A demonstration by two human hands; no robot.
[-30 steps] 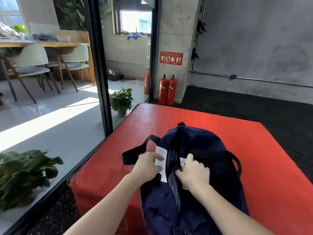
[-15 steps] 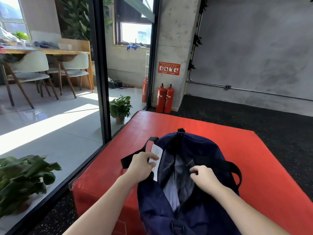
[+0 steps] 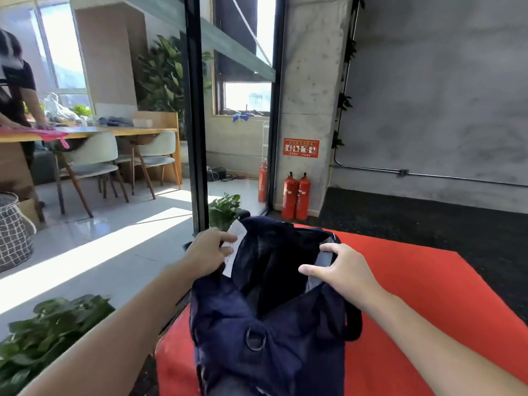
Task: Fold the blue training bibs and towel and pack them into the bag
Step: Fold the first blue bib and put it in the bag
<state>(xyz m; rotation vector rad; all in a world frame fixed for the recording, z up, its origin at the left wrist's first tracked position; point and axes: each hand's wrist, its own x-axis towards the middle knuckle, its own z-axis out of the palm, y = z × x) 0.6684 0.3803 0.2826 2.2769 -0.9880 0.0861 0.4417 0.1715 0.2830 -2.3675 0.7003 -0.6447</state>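
Grey concrete wall [image 3: 428, 95], black floor [image 3: 428, 218], sunlit tiles [image 3: 100, 247], wooden table [image 3: 114, 131], pale chairs [image 3: 94, 155]

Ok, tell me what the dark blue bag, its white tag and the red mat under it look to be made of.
Bag: thin woven synthetic cloth, probably nylon or polyester; it is matte, creases softly and sags.
White tag: looks like paper or card; flat, with faint print, pinched by the left hand.
Red mat: likely vinyl-covered foam; smooth, with a slight sheen and a thick edge.
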